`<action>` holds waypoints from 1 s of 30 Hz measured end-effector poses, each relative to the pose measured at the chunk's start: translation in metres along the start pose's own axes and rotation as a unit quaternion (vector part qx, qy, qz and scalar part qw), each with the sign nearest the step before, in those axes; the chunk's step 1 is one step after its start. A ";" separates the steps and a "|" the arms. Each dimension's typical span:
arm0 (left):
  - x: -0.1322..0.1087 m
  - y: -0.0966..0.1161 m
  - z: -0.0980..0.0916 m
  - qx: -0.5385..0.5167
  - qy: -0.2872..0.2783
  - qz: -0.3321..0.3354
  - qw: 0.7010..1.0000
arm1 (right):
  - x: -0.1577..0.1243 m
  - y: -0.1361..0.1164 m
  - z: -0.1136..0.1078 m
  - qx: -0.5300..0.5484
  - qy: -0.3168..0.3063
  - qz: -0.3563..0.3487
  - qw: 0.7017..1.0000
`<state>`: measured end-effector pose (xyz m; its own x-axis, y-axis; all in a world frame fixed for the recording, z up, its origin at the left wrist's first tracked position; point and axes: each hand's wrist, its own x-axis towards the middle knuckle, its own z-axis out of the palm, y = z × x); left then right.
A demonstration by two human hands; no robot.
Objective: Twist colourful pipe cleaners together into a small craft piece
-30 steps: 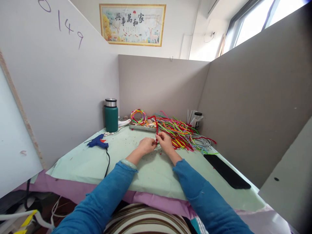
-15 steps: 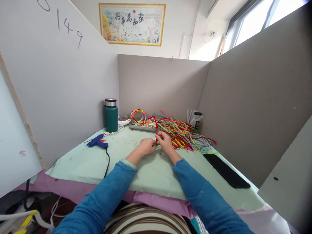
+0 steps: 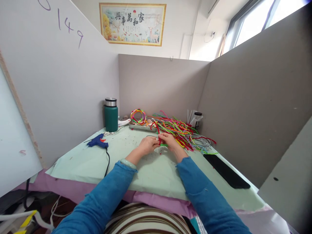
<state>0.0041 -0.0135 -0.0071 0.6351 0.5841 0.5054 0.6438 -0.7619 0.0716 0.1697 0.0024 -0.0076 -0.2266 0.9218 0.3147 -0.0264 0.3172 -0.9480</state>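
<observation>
A fuzzy red pipe cleaner (image 3: 158, 129) stands up from between my hands, its top bent over to the left. My left hand (image 3: 147, 145) pinches its lower part. From the right, my right hand (image 3: 170, 142) grips the same stem with thumb and forefinger, the fingertips of both hands nearly meeting. A short green piece (image 3: 163, 145) shows just under my right fingers. Above my left hand a thin grey curved line is visible, perhaps wire. The fingers hide the lower end of the red stem.
A heap of coloured pipe cleaners (image 3: 175, 128) lies behind my hands, beside a metal tray (image 3: 142, 128) with bundled rings (image 3: 137, 117). At left are a green bottle (image 3: 111, 118) and a blue glue gun (image 3: 97, 141); at right, a black flat object (image 3: 226, 170). Panels enclose the table.
Both hands have shifted slightly to the right, my right hand more. The red stem's top has come lower, and the thin grey curve now shows above my left hand.
</observation>
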 end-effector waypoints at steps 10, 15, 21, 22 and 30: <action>-0.002 0.001 -0.003 0.003 -0.008 0.004 1.000 | 0.002 0.001 -0.013 0.073 -0.017 0.077 0.994; 0.000 -0.001 -0.002 -0.041 0.014 -0.031 0.999 | 0.003 0.004 -0.013 0.069 0.023 0.067 0.995; 0.004 -0.006 0.003 -0.103 0.036 -0.064 0.992 | 0.001 0.004 -0.013 0.071 0.041 0.078 0.994; 0.004 -0.006 0.003 -0.108 0.040 -0.068 0.991 | 0.001 0.004 -0.013 0.068 0.045 0.078 0.994; 0.004 -0.005 0.000 -0.101 0.031 -0.092 0.990 | -0.002 -0.003 -0.011 0.107 0.017 0.088 0.990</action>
<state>0.0033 -0.0078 -0.0054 0.4836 0.7045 0.5195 0.6433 -0.6885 0.3348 0.1803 0.0024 -0.0049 -0.2127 0.9668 0.1418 -0.1958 0.1000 -0.9755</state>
